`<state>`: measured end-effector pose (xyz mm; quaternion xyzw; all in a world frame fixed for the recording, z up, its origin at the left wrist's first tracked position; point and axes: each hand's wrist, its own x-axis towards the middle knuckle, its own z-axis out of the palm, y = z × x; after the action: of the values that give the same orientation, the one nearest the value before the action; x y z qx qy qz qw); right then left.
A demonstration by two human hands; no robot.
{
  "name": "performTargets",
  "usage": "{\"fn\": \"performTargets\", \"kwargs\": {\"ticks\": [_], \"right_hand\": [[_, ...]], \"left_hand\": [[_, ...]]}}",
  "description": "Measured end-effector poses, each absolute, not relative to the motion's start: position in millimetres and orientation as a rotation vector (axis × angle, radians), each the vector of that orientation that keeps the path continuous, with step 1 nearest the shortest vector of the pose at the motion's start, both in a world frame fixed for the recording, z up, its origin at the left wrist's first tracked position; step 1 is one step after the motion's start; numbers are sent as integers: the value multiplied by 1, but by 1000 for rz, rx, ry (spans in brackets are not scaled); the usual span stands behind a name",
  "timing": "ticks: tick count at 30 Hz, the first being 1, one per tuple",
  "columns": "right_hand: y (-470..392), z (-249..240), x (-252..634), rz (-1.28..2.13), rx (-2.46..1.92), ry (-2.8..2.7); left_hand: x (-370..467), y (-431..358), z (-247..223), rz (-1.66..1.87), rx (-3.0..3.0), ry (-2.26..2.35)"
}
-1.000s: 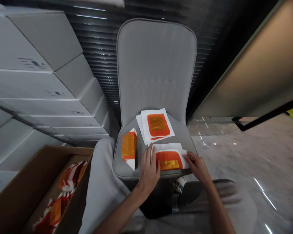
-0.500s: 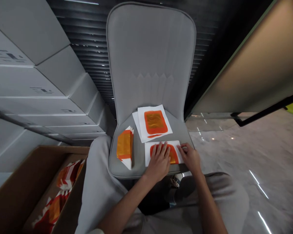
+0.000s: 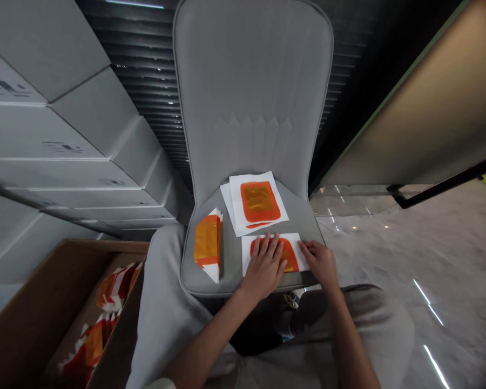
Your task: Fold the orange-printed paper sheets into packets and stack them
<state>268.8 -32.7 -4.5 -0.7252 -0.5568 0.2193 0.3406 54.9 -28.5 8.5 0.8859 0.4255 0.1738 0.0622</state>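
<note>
Pinching the right end of a half-folded sheet [image 3: 292, 250], the right hand [image 3: 321, 265] had its thumb and fingertips close together, while the left hand [image 3: 264, 268] lay flat on top, fingers slightly spread, gripping nothing. That sheet sat by the front right corner of the chair seat [image 3: 231, 263], so probably only partway done. Left to fold, by the looks of it: flat sheets [image 3: 261, 201] near the back edge, at least two. Seemingly finished: a little stack of folded pieces [image 3: 206, 242] along the left edge, plus similar bundles [image 3: 115, 289] inside a cardboard box [image 3: 24, 302] off past that edge. Exact count? Couldn't tell.
</note>
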Motion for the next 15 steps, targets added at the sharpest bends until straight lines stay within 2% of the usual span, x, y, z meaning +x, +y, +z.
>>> {"fn": "performTargets", "kwargs": {"ticks": [15], "right_hand": [[-31,-7,269,570,-1877,-1471]], "left_hand": [[63,-38,4,562,2585,1412]]}}
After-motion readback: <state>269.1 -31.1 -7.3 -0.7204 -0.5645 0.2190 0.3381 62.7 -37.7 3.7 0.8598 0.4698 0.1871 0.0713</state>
